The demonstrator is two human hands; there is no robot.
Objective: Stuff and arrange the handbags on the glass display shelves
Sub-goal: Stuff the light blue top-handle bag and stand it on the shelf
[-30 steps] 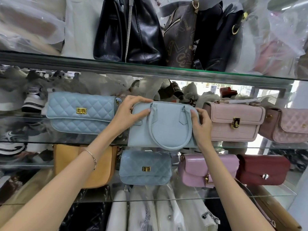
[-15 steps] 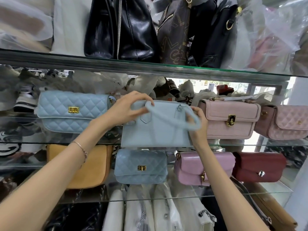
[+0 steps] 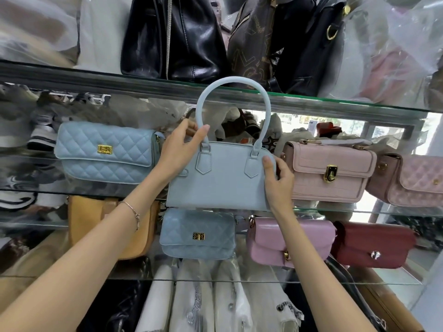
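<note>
Pale blue leather marks the bag being worked on: the pale blue handbag (image 3: 220,180) stands upright at the front edge of the middle glass shelf (image 3: 340,210), midway along it. It sits between a quilted blue bag (image 3: 105,154) on its left and a pink clasp bag (image 3: 330,173) on its right. Its handle (image 3: 233,80) is raised in a full arch, and the top of the arch crosses in front of the upper shelf (image 3: 96,85).

The left hand (image 3: 182,149) pinches the left leg of the handle just above its ring, thumb in front and fingers behind. The right hand (image 3: 279,180) grips the bag's upper right corner, with the thumb flat on the front panel and the fingers curled round the end.

The step appears to be dressing the bag for show, setting the handle and squaring the body. To do it well:

- The right hand should hold the body steady while the left settles the handle, so the bag does not slide on the glass.
- The handle wants to sit centred, not leaning to one side.
- The base should lie parallel to the shelf's front edge.
- The gaps to both neighbours look best even. The right end is very close to the pink bag, so a small shift left may help.
</note>
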